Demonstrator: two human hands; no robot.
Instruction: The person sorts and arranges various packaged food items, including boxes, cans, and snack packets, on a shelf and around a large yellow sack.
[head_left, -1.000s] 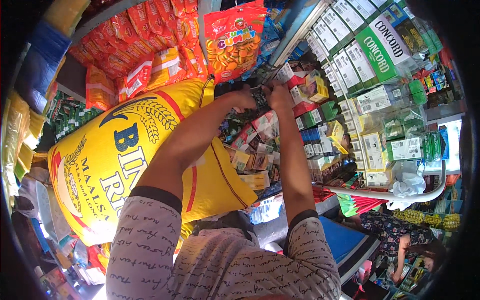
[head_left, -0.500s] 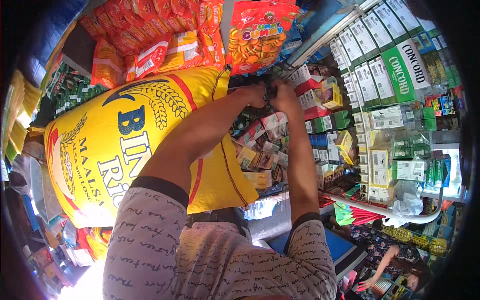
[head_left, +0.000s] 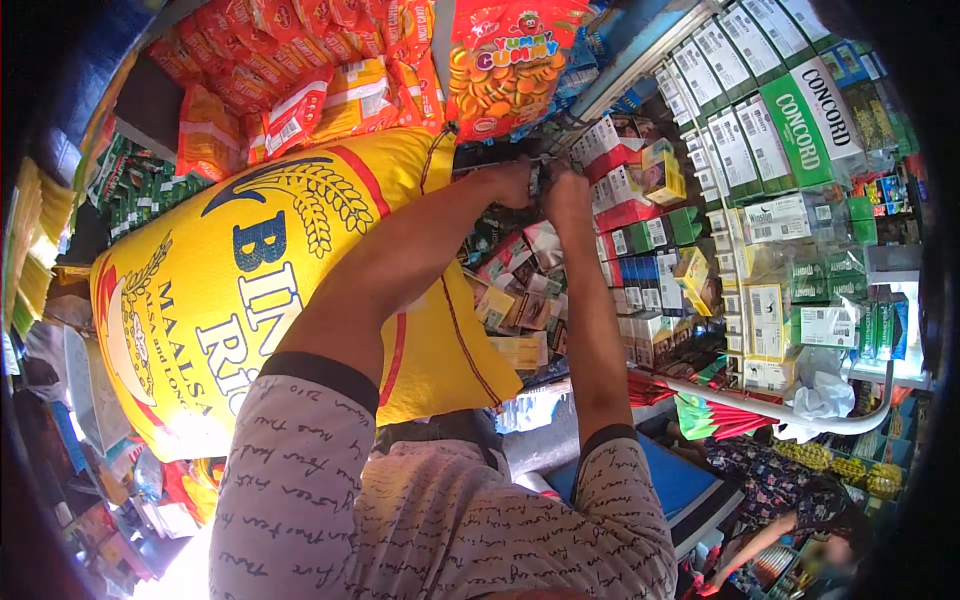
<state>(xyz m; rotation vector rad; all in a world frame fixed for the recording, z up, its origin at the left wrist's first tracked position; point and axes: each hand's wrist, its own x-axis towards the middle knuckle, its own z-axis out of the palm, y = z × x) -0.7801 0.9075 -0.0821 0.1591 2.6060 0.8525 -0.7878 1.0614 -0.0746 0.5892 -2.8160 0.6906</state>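
Note:
Both arms reach away from me, and my hands meet side by side over a dark gap past the yellow rice sack (head_left: 270,290). My left hand (head_left: 514,184) is closed, its fingers bent toward the right one. My right hand (head_left: 566,188) is curled shut beside it. Something small and dark lies between them, too small and shaded to name. Below the hands, loose small cigarette packs (head_left: 525,305) lie in a heap, partly covered by my right forearm. A red and white carton (head_left: 615,190) stands just right of my right hand.
Orange-red snack packs (head_left: 340,100) and a red gummy bag (head_left: 510,70) hang beyond the sack. Stacked cigarette cartons (head_left: 750,150) fill a rack at right, with a white rail (head_left: 800,425) below. Another person (head_left: 775,500) is at lower right, one arm reaching out.
The whole view has shifted slightly. My hands stay together at the same spot, the right one now more tightly curled. The other person's arm at lower right has moved lower.

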